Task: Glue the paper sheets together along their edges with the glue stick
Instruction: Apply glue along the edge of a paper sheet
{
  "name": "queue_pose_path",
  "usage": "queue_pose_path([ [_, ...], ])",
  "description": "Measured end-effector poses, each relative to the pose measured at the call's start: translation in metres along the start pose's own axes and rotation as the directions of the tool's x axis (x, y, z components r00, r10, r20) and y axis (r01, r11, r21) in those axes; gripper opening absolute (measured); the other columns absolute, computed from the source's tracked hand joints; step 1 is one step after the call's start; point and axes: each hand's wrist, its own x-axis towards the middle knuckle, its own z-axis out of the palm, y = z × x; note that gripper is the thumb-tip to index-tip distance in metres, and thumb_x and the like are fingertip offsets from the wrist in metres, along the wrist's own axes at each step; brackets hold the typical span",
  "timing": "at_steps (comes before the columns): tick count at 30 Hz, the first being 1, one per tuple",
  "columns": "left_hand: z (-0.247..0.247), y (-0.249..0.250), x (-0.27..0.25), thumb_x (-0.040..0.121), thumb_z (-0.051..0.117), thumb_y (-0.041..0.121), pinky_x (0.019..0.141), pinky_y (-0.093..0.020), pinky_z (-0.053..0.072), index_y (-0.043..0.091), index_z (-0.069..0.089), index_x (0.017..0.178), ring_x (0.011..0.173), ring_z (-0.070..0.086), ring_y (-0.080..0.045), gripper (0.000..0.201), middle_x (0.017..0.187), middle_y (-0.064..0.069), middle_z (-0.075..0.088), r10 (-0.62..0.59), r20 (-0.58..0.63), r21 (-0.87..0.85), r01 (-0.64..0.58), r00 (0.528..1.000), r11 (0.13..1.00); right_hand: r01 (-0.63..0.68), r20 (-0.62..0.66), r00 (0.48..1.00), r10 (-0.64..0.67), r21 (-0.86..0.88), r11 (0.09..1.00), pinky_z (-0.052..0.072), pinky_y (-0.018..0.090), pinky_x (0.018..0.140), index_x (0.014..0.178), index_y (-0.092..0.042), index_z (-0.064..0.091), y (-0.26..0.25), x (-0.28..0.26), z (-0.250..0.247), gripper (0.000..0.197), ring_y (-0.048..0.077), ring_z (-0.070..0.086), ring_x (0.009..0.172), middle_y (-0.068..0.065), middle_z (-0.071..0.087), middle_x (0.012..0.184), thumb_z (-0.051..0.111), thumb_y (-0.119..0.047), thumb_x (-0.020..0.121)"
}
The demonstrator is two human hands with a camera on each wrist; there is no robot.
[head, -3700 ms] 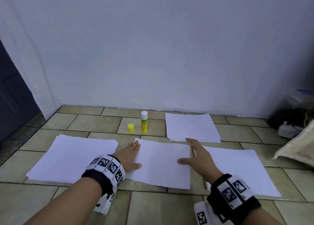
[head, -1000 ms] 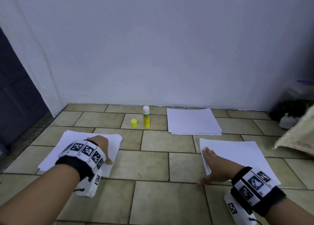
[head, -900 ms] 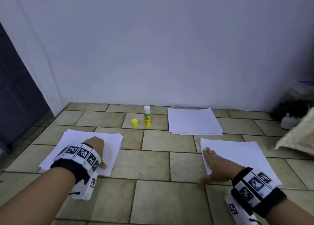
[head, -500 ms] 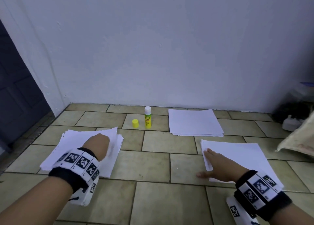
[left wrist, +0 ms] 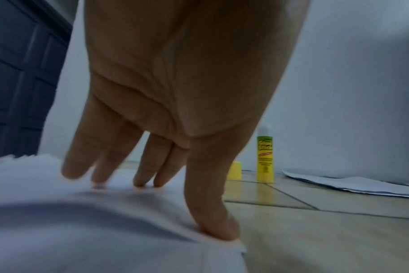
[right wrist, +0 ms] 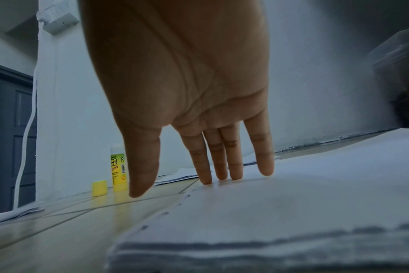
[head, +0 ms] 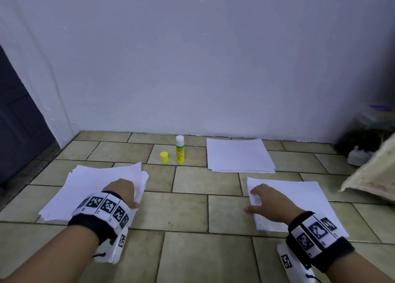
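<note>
White paper stack (head: pixel 85 188) near left: left hand (head: pixel 123 190) spread, thumb peeling top sheet; may drag several. Right hand (head: pixel 269 203) spread, fingertips on right sheets (head: pixel 303 197); may skew. Glue stick (head: pixel 180 149) uncapped, upright far centre, cap (head: pixel 164 156) beside; could dry.

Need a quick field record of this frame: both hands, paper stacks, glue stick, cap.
left hand: fingertips on left paper stack, top sheet lifting
right hand: fingers straight, resting on right paper stack
far paper stack: untouched, by wall
glue stick: upright, uncapped, on floor
yellow cap: left of the stick, apart
</note>
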Motion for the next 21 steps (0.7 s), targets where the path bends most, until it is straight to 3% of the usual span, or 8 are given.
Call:
queue_pose_path([
  [2, -0.002, -0.008, -0.002, 0.085, 0.064, 0.049, 0.088, -0.02, 0.044, 0.012, 0.057, 0.119, 0.11, 0.058, -0.014, 0.05, 0.118, 0.0, 0.062, 0.019, -0.014, -0.031, -0.02, 1.0, 0.999, -0.006, -0.01, 1.0, 0.006, -0.005, 1.0, 0.037, 0.026, 0.101, 0.14, -0.017, 0.04, 0.0, 0.002, -0.001, 0.067, 0.016, 0.044, 0.124, 0.0, 0.043, 0.139, 0.056, -0.056, 0.087],
  [5, -0.006, -0.013, -0.004, 0.085, 0.065, 0.048, 0.093, -0.021, 0.043, 0.015, 0.054, 0.124, 0.114, 0.056, -0.014, 0.052, 0.123, 0.002, 0.06, -0.014, 0.014, -0.018, 0.014, 1.0, 1.0, -0.005, -0.02, 1.0, 0.005, -0.016, 1.0, 0.039, 0.025, 0.096, 0.136, -0.018, 0.043, -0.002, 0.003, 0.0, 0.064, 0.016, 0.047, 0.119, 0.0, 0.046, 0.133, 0.055, -0.057, 0.087],
  [8, -0.009, -0.017, 0.002, 0.092, 0.058, 0.035, 0.092, -0.023, 0.044, 0.016, 0.058, 0.125, 0.112, 0.057, -0.015, 0.038, 0.122, 0.002, 0.06, -0.004, 0.034, 0.052, 0.003, 0.999, 0.999, 0.0, -0.024, 1.0, 0.0, -0.007, 1.0, 0.038, 0.025, 0.097, 0.136, -0.018, 0.043, 0.0, 0.004, 0.001, 0.064, 0.015, 0.047, 0.119, -0.001, 0.046, 0.133, 0.055, -0.057, 0.087],
  [11, -0.026, -0.01, -0.008, 0.099, 0.043, 0.024, 0.08, -0.028, 0.044, 0.006, 0.057, 0.115, 0.084, 0.058, -0.019, 0.028, 0.1, -0.005, 0.062, 0.06, 0.031, 0.097, -0.062, 0.998, 0.993, 0.003, -0.028, 1.0, -0.002, 0.011, 1.0, 0.037, 0.025, 0.1, 0.138, -0.018, 0.043, 0.002, 0.004, 0.001, 0.062, 0.015, 0.046, 0.122, -0.001, 0.045, 0.136, 0.054, -0.054, 0.089],
  [12, -0.035, -0.003, -0.015, 0.1, 0.04, 0.021, 0.079, -0.03, 0.043, 0.006, 0.054, 0.109, 0.08, 0.054, -0.02, 0.022, 0.1, -0.007, 0.061, 0.085, 0.002, 0.097, -0.084, 0.996, 0.992, 0.0, -0.03, 1.0, 0.0, 0.02, 1.0, 0.036, 0.025, 0.101, 0.138, -0.018, 0.043, 0.002, 0.005, 0.0, 0.057, 0.015, 0.045, 0.123, -0.001, 0.044, 0.137, 0.053, -0.051, 0.091],
  [16, -0.052, 0.052, -0.054, 0.096, 0.047, 0.011, 0.084, -0.028, 0.045, 0.012, 0.06, 0.118, 0.104, 0.059, -0.024, 0.025, 0.118, -0.007, 0.061, 0.265, -0.155, -0.001, -0.268, 0.952, 0.963, 0.003, -0.061, 0.998, -0.003, -0.01, 1.0, 0.035, 0.021, 0.1, 0.133, -0.019, 0.05, 0.005, 0.01, -0.002, 0.034, 0.015, 0.047, 0.123, 0.0, 0.046, 0.137, 0.042, -0.021, 0.1],
  [18, -0.047, 0.086, -0.063, 0.094, 0.051, 0.011, 0.086, -0.03, 0.047, 0.013, 0.062, 0.117, 0.105, 0.061, -0.025, 0.026, 0.115, -0.006, 0.064, 0.348, -0.156, -0.054, -0.359, 0.925, 0.932, -0.004, -0.075, 0.997, 0.002, -0.032, 0.999, 0.037, 0.02, 0.097, 0.129, -0.021, 0.054, 0.005, 0.014, -0.003, 0.038, 0.014, 0.049, 0.121, -0.001, 0.049, 0.133, 0.041, -0.009, 0.097],
  [21, -0.037, 0.122, -0.066, 0.092, 0.059, 0.021, 0.086, -0.032, 0.045, 0.013, 0.058, 0.123, 0.108, 0.059, -0.027, 0.033, 0.119, -0.008, 0.062, 0.469, -0.07, -0.043, -0.472, 0.881, 0.881, -0.019, -0.108, 0.994, 0.008, -0.103, 0.994, 0.041, 0.022, 0.093, 0.121, -0.026, 0.058, 0.004, 0.018, -0.006, 0.033, 0.014, 0.052, 0.116, -0.003, 0.052, 0.126, 0.051, -0.01, 0.093],
])
